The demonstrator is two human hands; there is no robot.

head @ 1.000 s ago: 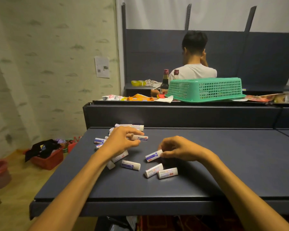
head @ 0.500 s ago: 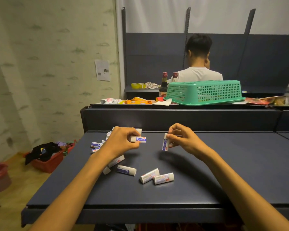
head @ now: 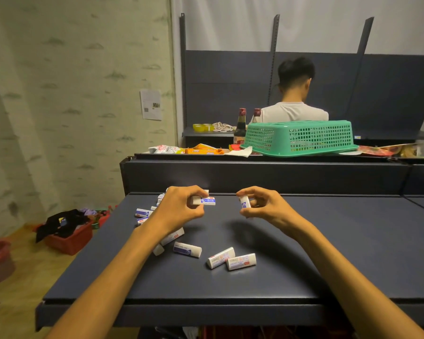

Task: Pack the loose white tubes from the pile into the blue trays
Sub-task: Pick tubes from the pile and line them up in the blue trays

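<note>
Above the dark shelf top [head: 328, 253], my left hand [head: 179, 209] pinches a white tube with a blue label [head: 205, 200], held level. My right hand [head: 262, 204] pinches a second white tube [head: 244, 201], held nearly upright. The two hands are raised and a short gap separates the tubes. Three loose white tubes lie in front of me: one with a blue end [head: 187, 249] and a pair side by side [head: 231, 260]. Several more tubes [head: 142, 212] lie behind and under my left hand, partly hidden. No blue tray is in view.
A raised dark ledge [head: 255, 172] runs behind the shelf top. Beyond it sit an upturned green basket [head: 299, 138], snack packets [head: 201, 150] and two dark bottles [head: 240, 126]. A person sits with their back to me. On the floor at left stands a red crate [head: 69, 238].
My right hand has picked a tube off the shelf top and lifted it up beside the left hand. My left hand keeps holding its tube, now raised slightly.
</note>
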